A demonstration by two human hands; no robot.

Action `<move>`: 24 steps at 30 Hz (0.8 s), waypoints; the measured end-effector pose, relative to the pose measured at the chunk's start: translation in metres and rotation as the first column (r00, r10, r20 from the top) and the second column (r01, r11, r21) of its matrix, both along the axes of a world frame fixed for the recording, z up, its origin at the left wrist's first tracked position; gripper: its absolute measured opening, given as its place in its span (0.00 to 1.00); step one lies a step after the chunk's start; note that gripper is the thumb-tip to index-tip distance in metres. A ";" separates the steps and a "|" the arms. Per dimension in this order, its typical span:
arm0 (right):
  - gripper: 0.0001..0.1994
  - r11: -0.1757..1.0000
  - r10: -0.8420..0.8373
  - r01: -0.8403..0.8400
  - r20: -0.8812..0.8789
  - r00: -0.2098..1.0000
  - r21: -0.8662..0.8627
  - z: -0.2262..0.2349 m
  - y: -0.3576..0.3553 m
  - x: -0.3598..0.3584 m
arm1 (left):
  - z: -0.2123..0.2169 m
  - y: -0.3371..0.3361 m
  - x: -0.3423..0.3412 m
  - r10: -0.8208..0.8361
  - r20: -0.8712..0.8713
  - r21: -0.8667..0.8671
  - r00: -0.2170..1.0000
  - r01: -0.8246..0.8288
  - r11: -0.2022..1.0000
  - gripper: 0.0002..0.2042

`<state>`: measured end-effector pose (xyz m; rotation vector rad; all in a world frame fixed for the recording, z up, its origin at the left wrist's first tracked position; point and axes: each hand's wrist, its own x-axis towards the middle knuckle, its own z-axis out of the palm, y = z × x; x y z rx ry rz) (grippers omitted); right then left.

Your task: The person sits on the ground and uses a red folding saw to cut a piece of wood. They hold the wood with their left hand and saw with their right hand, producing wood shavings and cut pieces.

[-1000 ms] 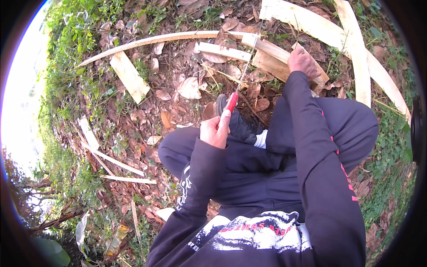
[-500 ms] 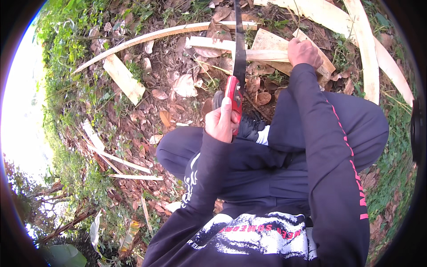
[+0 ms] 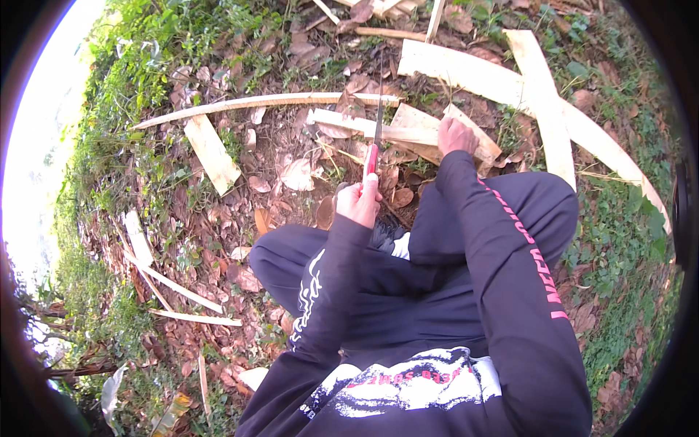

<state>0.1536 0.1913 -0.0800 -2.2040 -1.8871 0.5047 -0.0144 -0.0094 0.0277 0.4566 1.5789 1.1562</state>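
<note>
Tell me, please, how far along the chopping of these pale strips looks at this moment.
Several cut strips already lie on the leaves. In hand: the left hand holds a red-handled blade over a strip, while the right hand pins that strip down. Long slats on the right still look uncut.

Head-worn fisheye, steeply downward, close overhead

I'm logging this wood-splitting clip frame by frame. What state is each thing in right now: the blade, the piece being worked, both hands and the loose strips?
Red-handled blade: gripped, edge down on the wood.
Wood piece: lying on the leaves, pinned at one end.
Left hand: closed round the red handle.
Right hand: pressing on the wood piece.
Long curved strip: lying loose on the ground.
Short plank: lying flat, untouched.
</note>
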 end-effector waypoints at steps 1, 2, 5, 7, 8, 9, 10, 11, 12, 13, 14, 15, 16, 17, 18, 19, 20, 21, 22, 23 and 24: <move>0.24 0.995 0.101 -0.101 0.003 0.995 0.017 -0.010 -0.005 0.006 | -0.012 0.004 -0.008 -0.092 -0.180 -0.073 0.979 0.080 0.994 0.24; 0.24 0.986 0.150 -0.145 -0.065 0.987 0.081 -0.010 -0.010 0.026 | -0.014 0.018 -0.008 -0.223 -0.438 -0.109 0.871 0.195 0.975 0.26; 0.25 0.830 0.377 -0.322 -0.034 0.925 0.455 0.074 -0.048 0.068 | -0.023 0.044 -0.019 -0.319 -0.694 -0.151 0.646 0.303 0.941 0.29; 0.16 0.760 0.489 -0.300 -0.202 0.849 0.576 0.167 -0.086 0.109 | -0.039 0.053 -0.028 -0.294 -0.783 -0.107 0.548 0.347 0.932 0.30; 0.14 0.725 0.459 -0.236 -0.198 0.866 0.647 0.206 -0.108 0.132 | -0.052 0.056 -0.039 -0.284 -0.782 -0.143 0.554 0.284 0.948 0.30; 0.12 0.690 0.439 -0.167 -0.223 0.870 0.705 0.228 -0.132 0.152 | -0.061 0.056 -0.050 -0.251 -0.764 -0.192 0.594 0.162 0.968 0.29; 0.12 0.663 0.366 -0.107 -0.196 0.910 0.741 0.243 -0.152 0.184 | -0.059 0.058 -0.051 -0.232 -0.755 -0.145 0.613 0.188 0.971 0.29; 0.11 0.645 0.291 -0.048 -0.187 0.938 0.763 0.248 -0.172 0.222 | -0.061 0.059 -0.053 -0.227 -0.744 -0.121 0.629 0.207 0.971 0.28; 0.11 0.677 0.207 0.012 -0.206 0.956 0.736 0.247 -0.194 0.260 | -0.065 0.064 -0.054 -0.216 -0.734 -0.111 0.644 0.200 0.974 0.26; 0.11 0.703 0.122 0.075 -0.223 0.967 0.707 0.243 -0.217 0.300 | -0.074 0.072 -0.055 -0.206 -0.723 -0.102 0.659 0.193 0.976 0.24; 0.11 0.738 0.027 0.147 -0.246 0.969 0.658 0.233 -0.240 0.334 | -0.087 0.082 -0.067 -0.156 -0.612 -0.049 0.775 0.160 0.986 0.20; 0.10 0.766 -0.096 0.223 -0.237 0.967 0.602 0.226 -0.269 0.370 | -0.077 0.086 -0.046 -0.176 -0.585 0.149 0.792 0.318 0.937 0.17; 0.10 0.757 -0.160 0.296 -0.274 0.948 0.582 0.219 -0.296 0.389 | -0.078 0.088 -0.048 -0.114 -0.472 0.154 0.874 0.209 0.966 0.16; 0.10 0.750 -0.221 0.371 -0.322 0.921 0.548 0.206 -0.317 0.400 | -0.078 0.088 -0.055 -0.043 -0.363 0.135 0.931 0.099 0.986 0.15; 0.10 0.737 -0.269 0.421 -0.343 0.900 0.528 0.198 -0.339 0.410 | -0.059 0.087 -0.027 -0.056 -0.285 0.069 0.957 0.078 0.995 0.14; 0.11 0.732 -0.288 0.462 -0.387 0.876 0.501 0.188 -0.353 0.407 | -0.052 0.088 -0.029 -0.035 -0.241 0.061 0.970 0.051 0.997 0.14; 0.11 0.728 -0.309 0.504 -0.434 0.847 0.465 0.181 -0.361 0.400 | -0.048 0.087 -0.037 -0.014 -0.202 0.047 0.979 0.024 0.999 0.14; 0.11 0.725 -0.288 0.517 -0.482 0.828 0.455 0.181 -0.365 0.385 | -0.034 0.091 -0.027 -0.009 -0.148 0.035 0.989 0.014 0.999 0.14; 0.11 0.741 -0.251 0.476 -0.461 0.851 0.475 0.184 -0.365 0.368 | -0.023 0.089 -0.017 -0.016 -0.158 0.030 0.987 0.021 0.999 0.12; 0.11 0.751 -0.140 0.407 -0.477 0.867 0.520 0.191 -0.359 0.342 | -0.024 0.084 -0.027 -0.089 -0.222 0.042 0.971 0.101 0.994 0.11; 0.12 0.760 -0.044 0.305 -0.422 0.905 0.575 0.197 -0.350 0.317 | -0.026 0.081 -0.044 -0.158 -0.290 0.052 0.944 0.181 0.982 0.10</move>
